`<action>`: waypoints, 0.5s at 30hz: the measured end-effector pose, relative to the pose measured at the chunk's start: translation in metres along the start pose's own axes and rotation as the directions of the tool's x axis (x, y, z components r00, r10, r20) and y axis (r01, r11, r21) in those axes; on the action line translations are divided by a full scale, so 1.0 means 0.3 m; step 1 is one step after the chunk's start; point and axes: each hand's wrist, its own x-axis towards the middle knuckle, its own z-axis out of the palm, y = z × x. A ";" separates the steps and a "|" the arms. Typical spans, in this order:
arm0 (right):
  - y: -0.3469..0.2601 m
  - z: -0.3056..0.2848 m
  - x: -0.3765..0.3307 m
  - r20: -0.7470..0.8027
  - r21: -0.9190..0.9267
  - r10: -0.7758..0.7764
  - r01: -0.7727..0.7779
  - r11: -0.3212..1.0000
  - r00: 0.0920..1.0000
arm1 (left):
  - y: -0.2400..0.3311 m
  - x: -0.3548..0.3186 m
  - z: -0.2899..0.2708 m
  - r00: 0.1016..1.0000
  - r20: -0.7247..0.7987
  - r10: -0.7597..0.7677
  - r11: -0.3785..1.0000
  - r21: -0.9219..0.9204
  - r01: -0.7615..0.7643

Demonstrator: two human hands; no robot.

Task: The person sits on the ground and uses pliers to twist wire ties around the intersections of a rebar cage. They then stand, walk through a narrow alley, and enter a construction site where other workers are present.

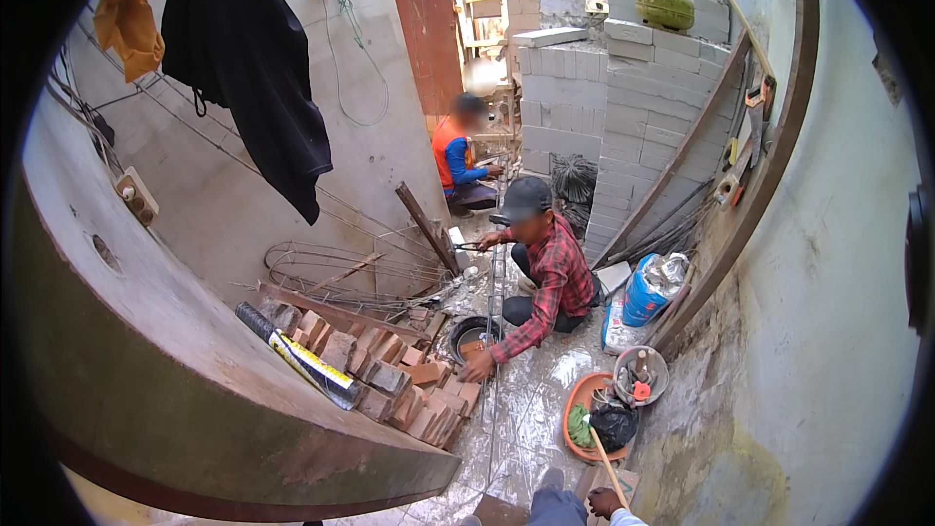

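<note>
A wooden handle (608,468) rises at a slant from the bottom edge of the view, its upper end over an orange basin (575,407) on the wet floor. The right hand (606,502) is closed around the handle's lower end, fingers wrapped fully about it. The left hand is out of view. A grey trouser knee (557,505) shows just beside the hand.

The basin holds a black bag (615,424) and something green (579,424). Touching it on the far side sits a grey bowl (643,375) with small tools inside. A blue sack (645,290) leans against the wall beyond.

To the left, a pile of bricks (390,380) lies against the wall. A person in a red checked shirt (550,278) crouches nearby, one hand on the bricks. Farther back, another person in an orange vest (450,151) sits.
</note>
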 end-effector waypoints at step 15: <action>-0.029 -0.743 0.034 -0.139 0.617 0.235 -0.102 0.780 0.962 | 0.546 0.817 -0.227 0.631 0.582 -0.512 0.334 -0.543 0.771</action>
